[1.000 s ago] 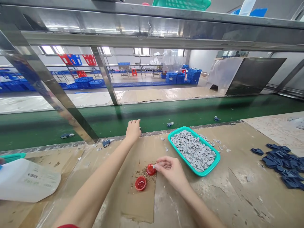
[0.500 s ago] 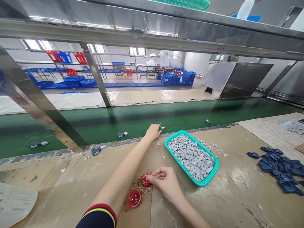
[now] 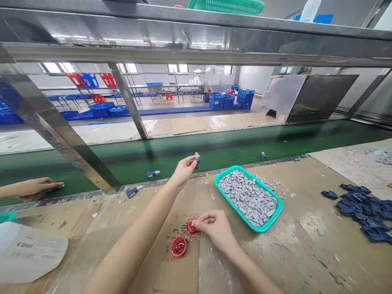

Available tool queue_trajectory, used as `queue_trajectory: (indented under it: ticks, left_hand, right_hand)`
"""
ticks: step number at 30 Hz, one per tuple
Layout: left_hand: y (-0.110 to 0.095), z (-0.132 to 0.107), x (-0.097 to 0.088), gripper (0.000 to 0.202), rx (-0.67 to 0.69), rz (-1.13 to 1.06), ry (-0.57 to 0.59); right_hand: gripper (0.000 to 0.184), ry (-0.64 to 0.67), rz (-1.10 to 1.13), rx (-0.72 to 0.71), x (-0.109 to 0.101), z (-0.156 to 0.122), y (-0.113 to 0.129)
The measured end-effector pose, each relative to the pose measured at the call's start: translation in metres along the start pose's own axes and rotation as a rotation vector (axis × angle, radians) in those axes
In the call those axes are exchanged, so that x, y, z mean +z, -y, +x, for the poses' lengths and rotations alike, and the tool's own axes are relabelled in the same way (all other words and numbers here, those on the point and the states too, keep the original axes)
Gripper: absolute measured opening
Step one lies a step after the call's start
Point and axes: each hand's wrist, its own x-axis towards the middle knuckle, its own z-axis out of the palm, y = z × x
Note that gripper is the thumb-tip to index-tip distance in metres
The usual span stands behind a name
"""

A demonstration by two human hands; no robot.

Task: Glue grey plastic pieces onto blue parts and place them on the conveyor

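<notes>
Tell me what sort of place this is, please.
Probably a factory workshop: a green conveyor belt, a teal tray of small grey parts, and stacked blue crates.

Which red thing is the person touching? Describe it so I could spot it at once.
Find the green conveyor belt, then the brown cardboard sheet left of the teal tray. Two red caps sit there among brown crumbs. Yours is the one nearer the belt, under the fingertips of the right hand; the other lies free, hollow side up.
</notes>
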Motion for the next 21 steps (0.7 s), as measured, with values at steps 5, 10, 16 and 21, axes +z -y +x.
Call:
queue_trajectory:
  ticks: [5,10,16,21]
  left_hand:
    - [-0.033,-0.109,-0.041,0.038,-0.035,-0.282,-0.057]
    - [-0.031,-0.199,-0.041,0.032,-0.282,-0.571,-0.359]
    - [-0.024,-0.241,-0.002,0.029,-0.366,-0.587,-0.599]
    - [-0.036,-0.24,0.009,0.026,-0.351,-0.608,-0.649]
  right_hand:
    - [0.034,0.123,0.098,0.041,-0.008,-0.01,0.01]
    - [0.026,0.189,0.212,0.055,-0.016,-0.025,0.025]
    - [0.026,0.298,0.274,0.064,-0.006,-0.044,0.036]
    - [0.025,0.397,0.235,0.054,0.003,-0.055,0.042]
